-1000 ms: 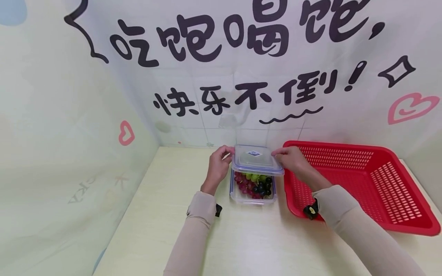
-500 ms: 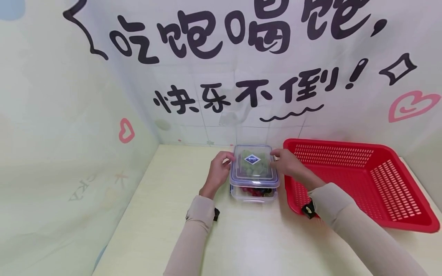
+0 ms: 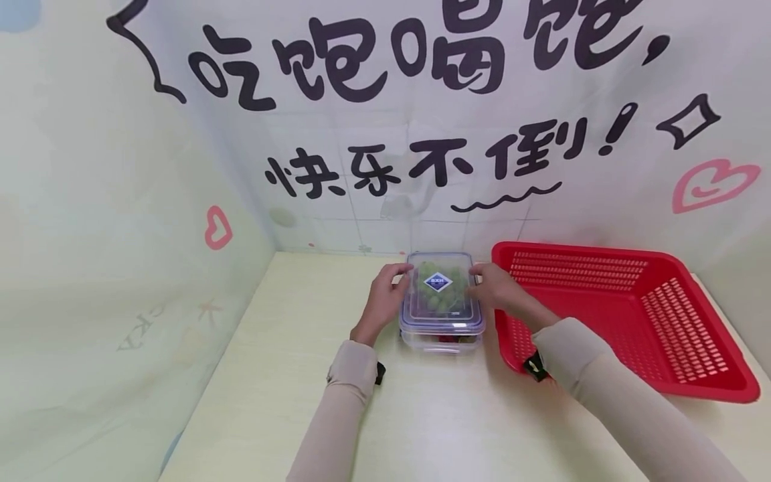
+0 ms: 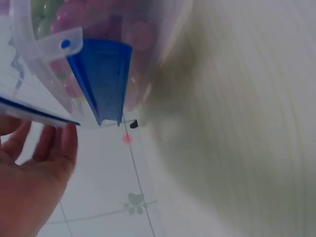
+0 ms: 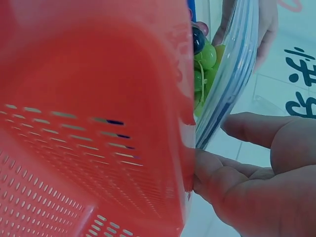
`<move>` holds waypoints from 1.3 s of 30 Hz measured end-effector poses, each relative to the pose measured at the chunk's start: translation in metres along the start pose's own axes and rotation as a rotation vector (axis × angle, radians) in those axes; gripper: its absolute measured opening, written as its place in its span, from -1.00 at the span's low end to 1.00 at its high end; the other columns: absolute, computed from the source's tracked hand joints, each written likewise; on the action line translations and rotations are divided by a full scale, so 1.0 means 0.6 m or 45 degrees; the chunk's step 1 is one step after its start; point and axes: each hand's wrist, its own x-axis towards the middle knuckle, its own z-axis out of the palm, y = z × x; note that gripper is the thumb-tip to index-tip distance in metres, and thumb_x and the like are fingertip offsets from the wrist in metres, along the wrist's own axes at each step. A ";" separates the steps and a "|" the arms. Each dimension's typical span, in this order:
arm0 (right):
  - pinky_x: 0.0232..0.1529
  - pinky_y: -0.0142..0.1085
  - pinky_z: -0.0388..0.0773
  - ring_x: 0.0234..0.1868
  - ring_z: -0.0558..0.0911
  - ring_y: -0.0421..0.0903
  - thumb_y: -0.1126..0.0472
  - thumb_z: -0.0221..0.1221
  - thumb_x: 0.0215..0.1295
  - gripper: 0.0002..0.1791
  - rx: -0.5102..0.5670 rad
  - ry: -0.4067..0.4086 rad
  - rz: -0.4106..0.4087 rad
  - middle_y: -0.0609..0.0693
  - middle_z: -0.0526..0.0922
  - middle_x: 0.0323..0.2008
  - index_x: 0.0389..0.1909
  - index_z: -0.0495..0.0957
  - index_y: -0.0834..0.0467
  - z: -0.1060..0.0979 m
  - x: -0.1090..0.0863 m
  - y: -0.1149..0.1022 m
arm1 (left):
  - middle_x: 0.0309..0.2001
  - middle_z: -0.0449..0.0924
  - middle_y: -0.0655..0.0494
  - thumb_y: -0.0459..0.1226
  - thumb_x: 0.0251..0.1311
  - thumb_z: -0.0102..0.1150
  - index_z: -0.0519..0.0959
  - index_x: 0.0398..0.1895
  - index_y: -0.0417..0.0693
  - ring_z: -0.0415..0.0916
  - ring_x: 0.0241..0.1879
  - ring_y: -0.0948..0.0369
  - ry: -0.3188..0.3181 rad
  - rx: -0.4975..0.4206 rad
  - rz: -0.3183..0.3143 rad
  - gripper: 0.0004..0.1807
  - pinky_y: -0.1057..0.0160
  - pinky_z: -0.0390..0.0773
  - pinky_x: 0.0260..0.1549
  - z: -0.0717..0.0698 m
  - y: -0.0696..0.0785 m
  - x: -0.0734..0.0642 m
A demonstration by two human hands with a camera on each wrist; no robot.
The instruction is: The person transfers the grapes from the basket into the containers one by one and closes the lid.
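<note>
In the middle of the frame, the left hand (image 3: pixel 383 298) and right hand (image 3: pixel 495 288) pinched the clear lid (image 3: pixel 441 294) onto the grape box (image 3: pixel 442 337). The lid's blue label was too small to read. A red basket (image 3: pixel 626 314) sat beside it on the bench (image 3: pixel 421 415).

head view high, facing down; wrist views close; all share container (image 3: pixel 442 301).

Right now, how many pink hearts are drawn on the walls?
2. One pink heart is on the left wall, left of the left hand. The other heart is on the back wall, above the red basket. More may lie outside the view.
</note>
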 end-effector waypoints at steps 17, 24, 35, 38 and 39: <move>0.32 0.10 0.42 0.27 0.45 0.21 0.35 0.06 0.40 -0.30 0.163 -0.035 0.082 0.30 0.37 0.34 0.51 0.07 0.30 0.033 -0.014 -0.006 | 0.37 0.30 -0.28 -0.19 0.41 0.03 0.28 0.46 -0.19 0.35 0.32 -0.16 -0.111 0.096 -0.231 -0.41 -0.11 0.41 0.30 0.006 0.011 -0.005; 0.45 0.17 0.15 0.43 0.27 0.24 0.38 -0.13 0.47 -0.34 0.388 0.044 0.102 0.30 0.25 0.43 0.56 -0.03 0.26 0.061 -0.017 0.000 | 0.35 0.33 -0.25 -0.19 0.40 0.06 0.32 0.43 -0.15 0.37 0.31 -0.14 -0.078 0.067 -0.270 -0.43 -0.09 0.45 0.27 0.012 0.008 -0.005; 0.37 0.09 0.35 0.18 0.44 0.24 0.48 -0.01 0.35 -0.38 0.009 0.434 -0.162 0.41 0.38 0.20 0.42 0.14 0.45 0.118 -0.014 0.027 | 0.32 0.37 -0.20 -0.23 0.36 0.08 0.37 0.40 -0.15 0.40 0.28 -0.11 -0.028 0.049 -0.278 -0.45 -0.05 0.50 0.22 0.018 0.001 -0.007; 0.28 0.10 0.44 0.05 0.49 0.26 0.53 -0.01 0.30 -0.44 -0.033 0.500 -0.220 0.42 0.45 0.08 0.34 0.24 0.48 0.120 -0.014 0.035 | 0.32 0.36 -0.19 -0.23 0.37 0.07 0.36 0.41 -0.15 0.39 0.28 -0.10 -0.034 0.040 -0.266 -0.45 -0.04 0.51 0.21 0.021 -0.002 -0.007; 0.28 0.10 0.44 0.05 0.50 0.27 0.54 0.00 0.29 -0.45 -0.043 0.511 -0.232 0.43 0.46 0.06 0.32 0.26 0.49 0.120 -0.014 0.038 | 0.32 0.35 -0.19 -0.22 0.37 0.06 0.35 0.41 -0.15 0.39 0.28 -0.10 -0.038 0.041 -0.263 -0.45 -0.04 0.51 0.21 0.023 -0.002 -0.006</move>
